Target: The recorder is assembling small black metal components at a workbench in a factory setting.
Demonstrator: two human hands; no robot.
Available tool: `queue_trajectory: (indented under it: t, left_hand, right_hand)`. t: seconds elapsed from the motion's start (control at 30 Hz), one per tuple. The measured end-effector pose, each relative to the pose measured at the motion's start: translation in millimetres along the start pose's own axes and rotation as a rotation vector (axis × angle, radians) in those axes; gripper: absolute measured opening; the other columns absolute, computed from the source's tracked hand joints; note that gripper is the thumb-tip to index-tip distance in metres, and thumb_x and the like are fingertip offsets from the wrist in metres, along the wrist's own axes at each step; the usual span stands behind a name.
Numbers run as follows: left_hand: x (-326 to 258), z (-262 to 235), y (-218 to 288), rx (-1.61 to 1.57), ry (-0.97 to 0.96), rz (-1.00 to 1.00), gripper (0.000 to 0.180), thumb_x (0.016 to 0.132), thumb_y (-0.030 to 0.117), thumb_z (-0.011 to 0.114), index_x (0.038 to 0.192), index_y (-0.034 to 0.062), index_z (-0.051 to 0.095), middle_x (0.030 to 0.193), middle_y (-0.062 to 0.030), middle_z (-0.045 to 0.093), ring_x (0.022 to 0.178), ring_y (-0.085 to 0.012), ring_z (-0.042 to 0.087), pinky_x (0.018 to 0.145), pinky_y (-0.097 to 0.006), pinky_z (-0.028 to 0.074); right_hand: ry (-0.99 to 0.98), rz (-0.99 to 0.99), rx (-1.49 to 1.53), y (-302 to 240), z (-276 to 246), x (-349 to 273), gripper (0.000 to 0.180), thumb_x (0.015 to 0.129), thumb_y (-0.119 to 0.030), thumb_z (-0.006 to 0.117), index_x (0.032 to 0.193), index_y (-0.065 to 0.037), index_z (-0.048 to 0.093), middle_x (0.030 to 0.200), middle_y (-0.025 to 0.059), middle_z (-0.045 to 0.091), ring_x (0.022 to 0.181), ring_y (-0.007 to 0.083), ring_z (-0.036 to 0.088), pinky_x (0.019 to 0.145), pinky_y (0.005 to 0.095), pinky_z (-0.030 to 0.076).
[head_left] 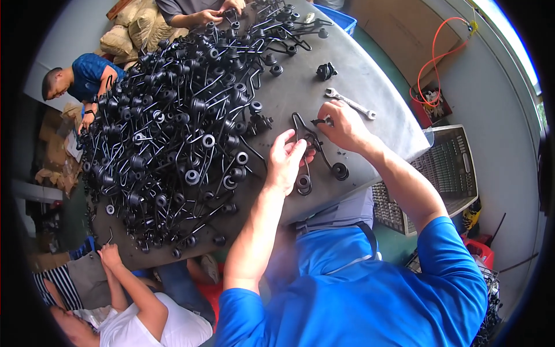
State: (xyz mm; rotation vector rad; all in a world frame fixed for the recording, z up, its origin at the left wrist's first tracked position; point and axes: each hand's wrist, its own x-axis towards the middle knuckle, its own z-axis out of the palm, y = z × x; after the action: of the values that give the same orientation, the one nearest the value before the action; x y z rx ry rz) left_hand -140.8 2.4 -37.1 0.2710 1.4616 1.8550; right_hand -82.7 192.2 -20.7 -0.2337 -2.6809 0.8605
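Observation:
My left hand is closed around a black bent metal rod with round rubber bushings on its ends. One bushing sticks out toward the table's front edge. Just right of it, my right hand pinches a small dark part close to the rod's bend; its exact kind is partly hidden by the fingers. A silver open-ended wrench lies beyond my right hand. Farther back stands a small black ribbed rubber piece. A large heap of similar black rods with bushings spreads to my left.
The grey table narrows toward the right. A grey plastic crate stands by its right end, a blue bin behind it. Co-workers sit or stand around: a white shirt, a dark blue shirt, hands at the far side.

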Motion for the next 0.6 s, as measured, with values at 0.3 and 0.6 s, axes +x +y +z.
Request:
queue_trajectory:
  t: [0.3, 0.6]
  left_hand:
    - [3, -3, 0, -0.182, -0.017, -0.059, 0.049, 0.095, 0.013, 0.054, 0.136, -0.0039, 0.033, 0.104, -0.0142, 0.061, 0.087, -0.0219, 0.064, 0.08, -0.036, 0.054]
    - [4, -5, 4, -0.247, -0.088, -0.077, 0.049, 0.093, 0.01, 0.053, 0.137, -0.0035, 0.034, 0.104, -0.0106, 0.059, 0.087, -0.0205, 0.061, 0.08, -0.039, 0.052]
  right_hand:
    - [-0.194, 0.476, 0.848, -1, 6, -25, 0.015, 0.088, -0.015, 0.067, 0.093, -0.003, 0.06, 0.073, 0.0004, 0.061, 0.06, 0.0065, 0.056, 0.051, 0.0213, 0.047]
    - [-0.201, 0.43, 0.671, -8, -1, -26, 0.016, 0.085, -0.015, 0.067, 0.091, -0.002, 0.061, 0.07, 0.002, 0.062, 0.062, 0.0077, 0.057, 0.054, 0.0237, 0.047]
